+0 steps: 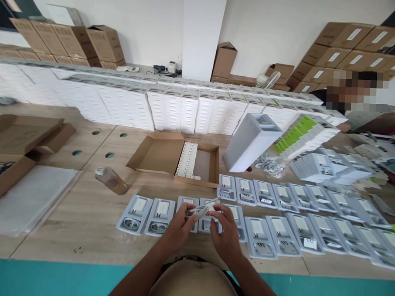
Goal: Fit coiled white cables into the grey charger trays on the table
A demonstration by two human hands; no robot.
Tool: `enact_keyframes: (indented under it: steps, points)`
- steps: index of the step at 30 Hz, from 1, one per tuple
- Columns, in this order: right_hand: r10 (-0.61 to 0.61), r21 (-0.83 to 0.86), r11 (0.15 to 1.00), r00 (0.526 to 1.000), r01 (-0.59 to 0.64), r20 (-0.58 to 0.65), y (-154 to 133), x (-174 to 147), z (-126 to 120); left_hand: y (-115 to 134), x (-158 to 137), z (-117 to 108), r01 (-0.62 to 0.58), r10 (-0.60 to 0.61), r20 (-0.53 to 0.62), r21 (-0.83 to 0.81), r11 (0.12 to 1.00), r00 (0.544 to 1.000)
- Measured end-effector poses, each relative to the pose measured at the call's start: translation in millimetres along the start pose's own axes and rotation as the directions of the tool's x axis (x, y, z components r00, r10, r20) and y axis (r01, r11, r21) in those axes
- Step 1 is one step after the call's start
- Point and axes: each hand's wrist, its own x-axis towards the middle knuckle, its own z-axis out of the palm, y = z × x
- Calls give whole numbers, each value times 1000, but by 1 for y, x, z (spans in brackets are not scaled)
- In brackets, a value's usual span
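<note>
A bundled white cable (pixel 201 210) is in front of me, above the row of plastic trays. My left hand (pixel 180 226) is closed on the bundle from the left. On the other side, the thumb and fingers of my right hand (pixel 225 230) pinch at its right end. Beneath my hands lie grey trays with white blocks in them, partly hidden. Two trays at the left, including the outer tray (pixel 134 213), each hold a coiled cable (pixel 158 227). To the right, several trays such as the near tray (pixel 260 238) hold a white block and a flat piece.
An open cardboard box (pixel 213 166) with white parts lies ahead, beside a bottle (pixel 111 180) of amber liquid. A tall stack of trays (pixel 246 143) stands near loose cables (pixel 270 164). White boxes (pixel 173 110) form a long wall behind. Another person (pixel 347 93) is at the right.
</note>
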Motion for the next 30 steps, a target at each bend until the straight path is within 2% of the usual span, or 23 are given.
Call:
enact_keyframes:
  steps: [2,3,6,7,9,12,14,15,18,20,22,25,27,30]
  points:
    - [6,5,1000,998,-6,-62,-1,7,-10,10,-5,-4,-86,93,-34,167,982,995]
    - [17,-4,1000,999,-18,-30,-1,11,-14,13,-7,-4,-113,122,-31,216,970,992]
    - [51,-6,999,968,-51,245,-3,24,-20,15,-12,-2,-156,169,-34,246,957,985]
    - [60,4,998,948,-65,313,-4,26,-20,13,-12,-1,-144,158,-48,226,963,986]
    - [64,21,997,932,-76,358,-4,28,-18,5,-11,0,-72,83,-62,163,984,995]
    - [20,-2,1000,940,-20,342,0,24,-12,-9,-8,-2,100,-104,48,78,992,993]
    - [2,-73,997,929,27,369,3,20,-8,-14,-8,-5,154,-164,99,101,983,981]
    - [6,-135,990,920,51,392,5,18,-7,-16,-8,-6,139,-153,92,144,980,984]
    - [34,-354,925,897,139,440,3,15,-4,-18,-8,-6,22,-25,4,322,946,1000]
    - [75,-447,884,904,135,422,-3,14,-4,-21,-7,-4,-12,27,-36,370,929,999]
    - [178,-430,903,901,11,397,-9,13,-2,-27,-5,-1,-7,39,-88,335,942,995]
    - [317,-212,945,866,-250,387,-12,10,6,-35,-3,2,4,36,-134,286,958,990]
    - [355,-33,929,863,-369,360,-10,8,14,-37,-2,3,1,37,-118,308,951,992]
    - [404,147,874,861,-462,308,-5,2,25,-36,-3,5,4,25,-81,341,940,996]
